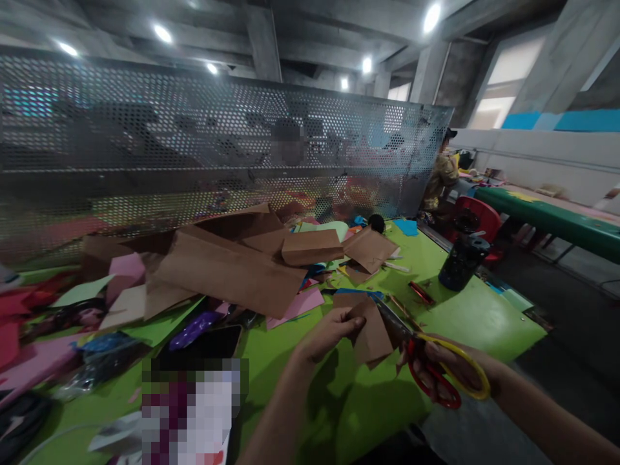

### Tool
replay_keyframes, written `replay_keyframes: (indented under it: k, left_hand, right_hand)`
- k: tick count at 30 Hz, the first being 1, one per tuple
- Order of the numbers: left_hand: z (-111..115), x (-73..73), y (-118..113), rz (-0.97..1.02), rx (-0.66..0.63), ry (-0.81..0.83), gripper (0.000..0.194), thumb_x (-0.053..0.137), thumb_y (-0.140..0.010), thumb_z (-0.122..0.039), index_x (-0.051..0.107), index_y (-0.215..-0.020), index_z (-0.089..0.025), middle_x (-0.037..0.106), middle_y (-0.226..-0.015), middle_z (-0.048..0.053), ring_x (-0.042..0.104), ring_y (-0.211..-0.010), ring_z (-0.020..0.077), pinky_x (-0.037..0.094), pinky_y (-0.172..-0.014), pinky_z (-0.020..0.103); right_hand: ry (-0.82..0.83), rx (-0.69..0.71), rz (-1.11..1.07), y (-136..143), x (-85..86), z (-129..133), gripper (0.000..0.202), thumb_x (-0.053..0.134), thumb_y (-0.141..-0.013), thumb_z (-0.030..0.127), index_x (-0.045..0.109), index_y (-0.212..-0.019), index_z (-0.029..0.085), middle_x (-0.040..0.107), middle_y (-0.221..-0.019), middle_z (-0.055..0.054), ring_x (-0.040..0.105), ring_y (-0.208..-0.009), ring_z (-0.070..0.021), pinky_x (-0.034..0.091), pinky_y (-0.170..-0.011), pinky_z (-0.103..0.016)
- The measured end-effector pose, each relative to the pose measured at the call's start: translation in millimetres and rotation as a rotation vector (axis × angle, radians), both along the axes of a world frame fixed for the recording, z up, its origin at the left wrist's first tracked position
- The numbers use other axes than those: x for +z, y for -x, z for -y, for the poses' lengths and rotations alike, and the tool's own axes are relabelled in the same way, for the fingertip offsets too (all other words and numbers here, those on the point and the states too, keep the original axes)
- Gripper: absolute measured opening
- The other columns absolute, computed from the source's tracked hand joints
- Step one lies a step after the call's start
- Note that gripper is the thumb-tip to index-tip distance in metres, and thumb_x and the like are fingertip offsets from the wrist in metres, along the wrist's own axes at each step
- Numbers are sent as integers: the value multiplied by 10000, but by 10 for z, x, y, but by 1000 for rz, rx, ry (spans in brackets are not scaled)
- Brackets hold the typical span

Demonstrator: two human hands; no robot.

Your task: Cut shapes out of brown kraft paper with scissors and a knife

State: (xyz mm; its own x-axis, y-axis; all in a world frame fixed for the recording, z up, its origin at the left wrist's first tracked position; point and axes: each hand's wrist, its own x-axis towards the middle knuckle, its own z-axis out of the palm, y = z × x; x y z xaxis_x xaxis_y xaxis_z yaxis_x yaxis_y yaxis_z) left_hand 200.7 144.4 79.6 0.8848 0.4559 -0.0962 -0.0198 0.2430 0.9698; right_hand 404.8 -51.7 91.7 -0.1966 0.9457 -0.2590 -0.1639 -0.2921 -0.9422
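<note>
My left hand (332, 332) pinches a small piece of brown paper (372, 332) between thumb and fingers, above the green table. In my right hand (433, 371) is a pair of scissors (448, 387) with one red and one yellow handle loop. The scissor blades point up and left, close to the right edge of the brown paper; whether they touch it I cannot tell. Beyond my hands lie larger sheets of brown paper (232, 268) and a folded brown piece (312, 247).
A perforated metal screen (194, 148) stands behind the green table (477, 326). A dark cylindrical container (460, 261) and a red pen-like item (420, 292) are to the right. Pink paper (303, 307) and a purple wrapper (194, 330) lie left. A person (440, 174) stands far right.
</note>
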Motion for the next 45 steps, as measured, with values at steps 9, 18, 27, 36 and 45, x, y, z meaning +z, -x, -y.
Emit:
replay_keyframes:
  k: [9, 18, 27, 36, 45]
  left_hand:
    - [57, -25, -68, 34, 26, 42, 503, 849, -613, -608, 689, -724, -144, 630, -691, 10, 533, -630, 126, 414, -635, 229]
    - [65, -41, -97, 31, 69, 25, 519, 853, -590, -622, 727, -759, -148, 670, -715, 32, 587, -656, 160, 457, -656, 257]
    - [-235, -33, 17, -93, 369, -186, 457, 797, -671, -530, 732, -943, -170, 724, -958, 105, 642, -947, 301, 491, -857, 380]
    - [-190, -52, 57, -606, 747, -1229, 590, 630, -858, -251, 514, -1437, -254, 469, -1495, 137, 383, -1369, 378, 284, -1113, 535]
    - [-108, -297, -169, -631, 274, -1399, 561, 696, -819, -391, 578, -1327, -183, 517, -1439, 176, 369, -1381, 346, 233, -1135, 528]
  right_hand:
    - [-108, -137, 142, 113, -55, -100, 600, 497, -896, 724, 592, -1031, 147, 498, -551, 65, 394, -335, -50, 373, -347, -166]
    - [-98, -194, 167, 209, -71, -161, 627, 545, -812, 792, 565, -840, 167, 427, -508, 85, 324, -315, -34, 310, -316, -161]
    - [-128, -264, 167, 129, -85, -242, 613, 574, -839, 740, 612, -975, 144, 414, -496, 94, 305, -321, -35, 315, -320, -151]
    - [-236, -411, 168, 1, 21, -641, 554, 594, -879, 658, 638, -1030, 126, 445, -519, 80, 350, -345, -50, 341, -359, -177]
    - [-180, -517, 232, -56, -118, -1004, 486, 744, -764, 629, 623, -951, 196, 497, -554, 37, 412, -395, -85, 299, -348, -198]
